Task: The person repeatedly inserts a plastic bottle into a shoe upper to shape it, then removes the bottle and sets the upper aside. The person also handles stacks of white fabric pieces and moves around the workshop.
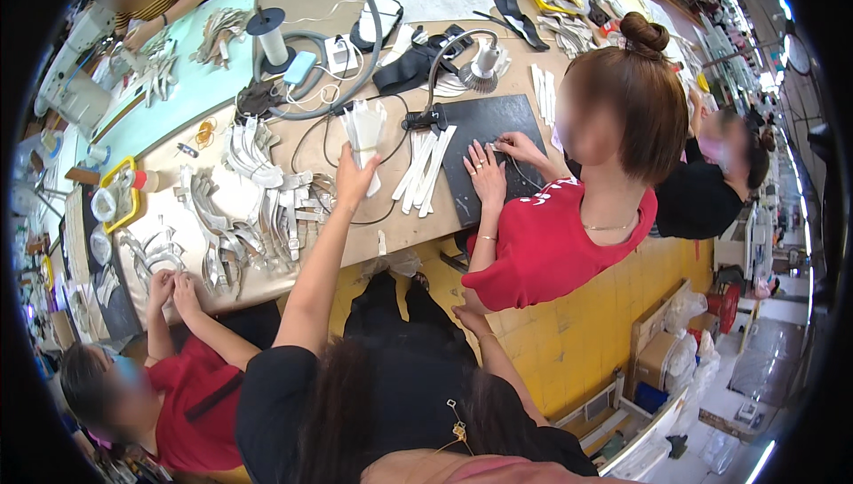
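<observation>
My left hand [357, 178] reaches out over the table, its fingers closed round the lower part of a fanned bundle of white strips [366, 124]. Several longer white strips [426, 169] lie on the table just right of it. Low beside my body, my right hand [471, 319] hangs below the table edge, near the elbow of a person in a red top [560, 240]. Its fingers look loosely apart, small in view, with nothing seen in them. That person's two hands work over a black mat [462, 160].
Piles of pale curved straps [253, 218] cover the table's left part, where another seated person's hands [173, 293] work. A lamp [484, 67] and a curved grey pole [378, 22] rise behind my left hand. Near them are a thread spool [271, 40] and cables. Boxes [657, 360] stand at right.
</observation>
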`<state>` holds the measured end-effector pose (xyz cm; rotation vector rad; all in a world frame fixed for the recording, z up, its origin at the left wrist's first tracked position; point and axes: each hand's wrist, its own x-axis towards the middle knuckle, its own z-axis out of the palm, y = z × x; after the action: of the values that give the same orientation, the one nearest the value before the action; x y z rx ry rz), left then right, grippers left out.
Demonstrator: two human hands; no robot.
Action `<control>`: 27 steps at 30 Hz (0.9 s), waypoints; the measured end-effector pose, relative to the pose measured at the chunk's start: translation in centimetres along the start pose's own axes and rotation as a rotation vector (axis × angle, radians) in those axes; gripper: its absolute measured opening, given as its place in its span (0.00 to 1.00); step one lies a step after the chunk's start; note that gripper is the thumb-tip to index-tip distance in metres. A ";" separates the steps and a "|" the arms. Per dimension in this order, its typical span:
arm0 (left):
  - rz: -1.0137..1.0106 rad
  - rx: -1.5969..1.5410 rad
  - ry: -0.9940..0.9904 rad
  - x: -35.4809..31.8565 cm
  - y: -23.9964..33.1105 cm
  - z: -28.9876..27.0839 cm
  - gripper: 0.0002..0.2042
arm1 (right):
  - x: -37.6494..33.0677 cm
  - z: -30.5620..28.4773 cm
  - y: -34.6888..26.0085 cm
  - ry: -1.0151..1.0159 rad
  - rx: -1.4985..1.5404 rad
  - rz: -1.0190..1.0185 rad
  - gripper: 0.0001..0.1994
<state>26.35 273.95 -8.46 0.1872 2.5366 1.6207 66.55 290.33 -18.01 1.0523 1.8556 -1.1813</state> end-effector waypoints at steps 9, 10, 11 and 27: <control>0.111 -0.159 0.150 -1.8 5.7 0.0 0.27 | 2.1 -2.8 -0.4 -0.104 -0.506 -0.472 0.30; 0.091 -0.175 0.150 -2.3 6.0 0.0 0.27 | 2.3 -2.9 -0.2 0.000 -0.676 -0.502 0.29; 0.109 -0.202 0.160 -3.0 6.3 0.0 0.26 | 2.6 -3.1 0.0 -0.108 -0.525 -0.525 0.29; -0.604 0.462 0.008 -44.9 -12.8 -5.4 0.27 | 8.7 -7.8 -1.9 0.226 -0.524 -0.455 0.29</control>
<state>69.18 256.08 -16.03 -0.4971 2.5703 0.8127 60.13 299.42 -22.04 0.4958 2.4893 -0.7474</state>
